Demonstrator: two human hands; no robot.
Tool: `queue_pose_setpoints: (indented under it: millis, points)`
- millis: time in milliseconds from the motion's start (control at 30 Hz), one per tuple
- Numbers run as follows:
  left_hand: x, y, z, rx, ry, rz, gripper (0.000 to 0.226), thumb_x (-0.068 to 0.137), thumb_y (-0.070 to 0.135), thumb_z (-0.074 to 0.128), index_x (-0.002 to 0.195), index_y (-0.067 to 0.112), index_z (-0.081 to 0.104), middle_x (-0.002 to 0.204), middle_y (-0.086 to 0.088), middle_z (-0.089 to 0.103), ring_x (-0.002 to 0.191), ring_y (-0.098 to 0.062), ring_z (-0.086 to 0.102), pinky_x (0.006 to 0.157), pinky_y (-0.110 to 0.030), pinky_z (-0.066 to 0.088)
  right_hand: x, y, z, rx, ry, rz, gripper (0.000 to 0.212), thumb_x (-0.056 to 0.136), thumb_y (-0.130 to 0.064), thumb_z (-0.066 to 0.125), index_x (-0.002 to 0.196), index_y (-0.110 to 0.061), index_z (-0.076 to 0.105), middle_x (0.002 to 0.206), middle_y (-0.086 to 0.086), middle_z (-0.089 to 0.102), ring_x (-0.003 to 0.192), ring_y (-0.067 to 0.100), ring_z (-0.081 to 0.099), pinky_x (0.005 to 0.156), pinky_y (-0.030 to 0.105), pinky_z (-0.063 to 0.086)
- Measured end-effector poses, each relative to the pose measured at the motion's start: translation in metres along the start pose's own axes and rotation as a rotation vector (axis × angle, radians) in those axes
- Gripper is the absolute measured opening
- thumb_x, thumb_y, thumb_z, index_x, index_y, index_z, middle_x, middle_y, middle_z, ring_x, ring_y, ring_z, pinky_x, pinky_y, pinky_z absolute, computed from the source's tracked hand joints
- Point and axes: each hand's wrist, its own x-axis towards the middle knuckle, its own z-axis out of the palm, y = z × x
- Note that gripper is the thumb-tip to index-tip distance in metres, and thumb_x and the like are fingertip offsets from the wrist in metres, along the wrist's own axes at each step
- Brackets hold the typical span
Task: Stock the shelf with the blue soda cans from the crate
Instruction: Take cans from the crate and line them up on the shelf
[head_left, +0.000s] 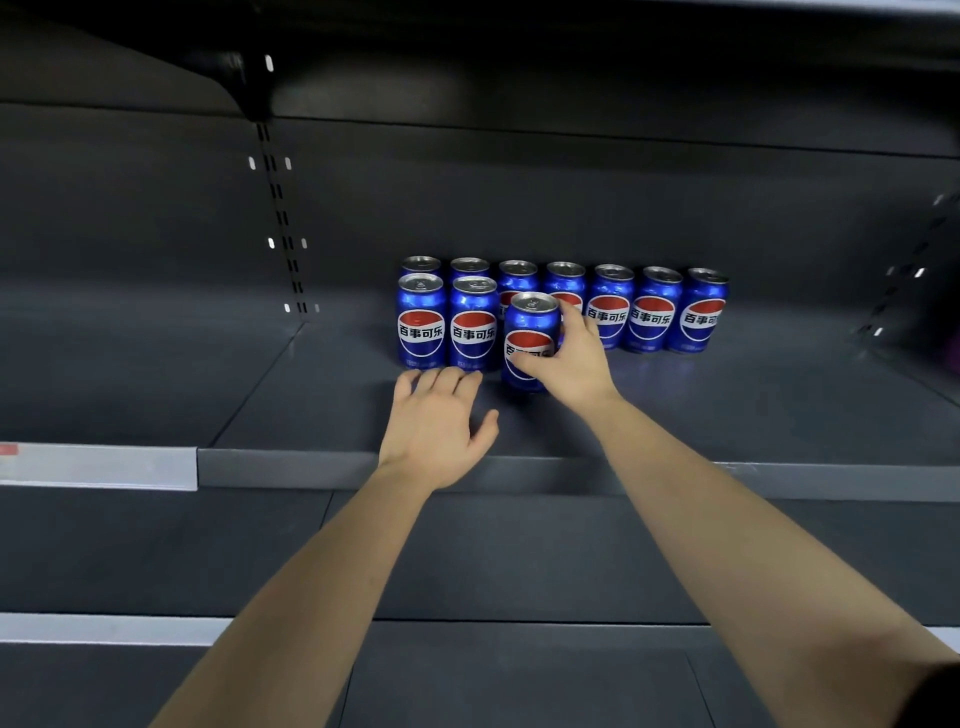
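Two bare forearms reach over the shelf edge; the right hand (574, 358) holds a can (530, 340) at the second row.

The right grip is closed round the can's side wall, thumb across the label, fingers behind; the can is upright, just right of two front-row cans (447, 322), whether set down cannot be told. The left hand (439, 415) lies flat and spread on the shelf (727, 405), empty, fingertips at those cans' bases. Seven cans (652, 309) line the back. Judged: rigid, smooth, possibly slippery, moderately heavy if full; mid-body hold suits. Crate not in view.
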Motion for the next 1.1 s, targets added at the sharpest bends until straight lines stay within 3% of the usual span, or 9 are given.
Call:
queue_pose_setpoints:
  millis: [300,467,767,933,1100]
  points:
    - [0.0,0.001,-0.002,-0.023,0.031,-0.007,0.06,0.086,0.052,0.03,0.128,0.017,0.056,0.115,0.002,0.062,0.108,-0.02,0.054,0.104,-0.04,0.03,0.013,-0.004,0.01,0.126,0.047,-0.002,0.075,0.074,-0.01,0.079,0.135,-0.013,0.036,0.121,0.001,0.057,0.1,0.01,0.055,0.083,0.021,0.042]
    - [-0.001,0.002,-0.003,-0.02,0.031,-0.01,0.057,0.087,0.051,0.032,0.126,0.018,0.057,0.114,0.003,0.062,0.107,-0.019,0.055,0.104,-0.04,0.03,0.018,0.0,0.015,0.143,0.072,0.001,0.073,0.075,-0.011,0.08,0.135,-0.013,0.038,0.126,0.003,0.059,0.109,0.015,0.059,0.089,0.025,0.046]
    - [-0.001,0.003,-0.005,-0.012,0.03,-0.02,0.056,0.087,0.05,0.033,0.124,0.017,0.058,0.114,0.003,0.063,0.108,-0.019,0.055,0.104,-0.04,0.03,0.021,0.005,0.017,0.068,0.068,-0.005,0.077,0.083,-0.014,0.075,0.146,-0.018,0.031,0.14,0.002,0.052,0.126,0.019,0.052,0.094,0.024,0.04]
    - [-0.001,0.003,-0.004,-0.01,0.025,-0.017,0.055,0.086,0.05,0.034,0.123,0.017,0.06,0.114,0.002,0.064,0.109,-0.019,0.055,0.104,-0.041,0.031,0.022,0.004,0.016,0.075,0.046,0.025,0.081,0.083,-0.015,0.074,0.149,-0.019,0.027,0.142,0.003,0.051,0.127,0.02,0.052,0.101,0.03,0.042]
    - [-0.001,0.002,-0.004,0.021,0.028,-0.003,0.056,0.088,0.05,0.03,0.122,0.017,0.06,0.113,0.001,0.064,0.107,-0.021,0.056,0.101,-0.042,0.031,0.004,0.006,0.012,0.092,0.042,0.054,0.079,0.083,-0.02,0.075,0.147,-0.014,0.029,0.142,0.006,0.048,0.129,0.02,0.049,0.101,0.028,0.041]
